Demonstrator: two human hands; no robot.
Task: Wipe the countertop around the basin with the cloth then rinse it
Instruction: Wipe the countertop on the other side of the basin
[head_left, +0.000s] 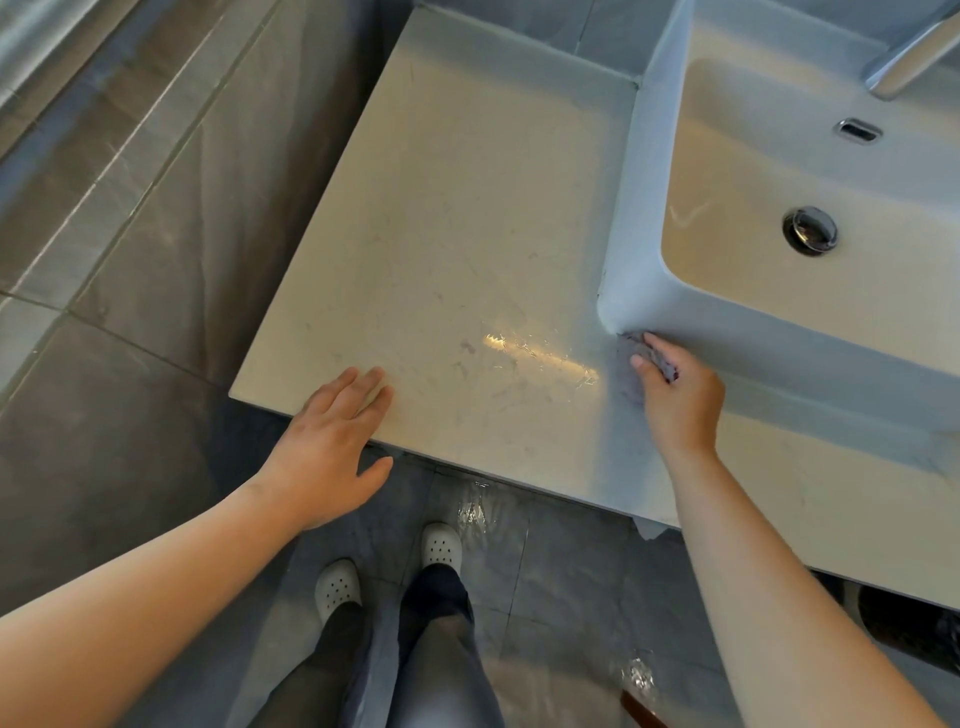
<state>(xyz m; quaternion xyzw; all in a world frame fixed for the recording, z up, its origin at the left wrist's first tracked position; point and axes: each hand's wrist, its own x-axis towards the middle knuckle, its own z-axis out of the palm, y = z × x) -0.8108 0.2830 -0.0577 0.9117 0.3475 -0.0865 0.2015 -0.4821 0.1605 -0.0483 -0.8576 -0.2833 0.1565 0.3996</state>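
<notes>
Cloth (625, 374), greyish and crumpled, is pressed onto the pale desk (441, 234) right at the near left corner of the white basin (636, 218), touching its outer wall. The right hand (680, 400) holds it, fingers (640, 360) curled and clamped on the bunched fabric. The left hand (327, 447) rests flat on the front edge of the desk, well apart from the cloth, its fingers straight and close together, thumb hanging off the edge. A wet streak (540, 353) glistens on the desk between the two hands. Inside the basin sits a round drain plug (809, 230), with the chrome tap (909, 57) above it. Below, white clogs (441, 545) stand on wet grey floor tiles (561, 551).
</notes>
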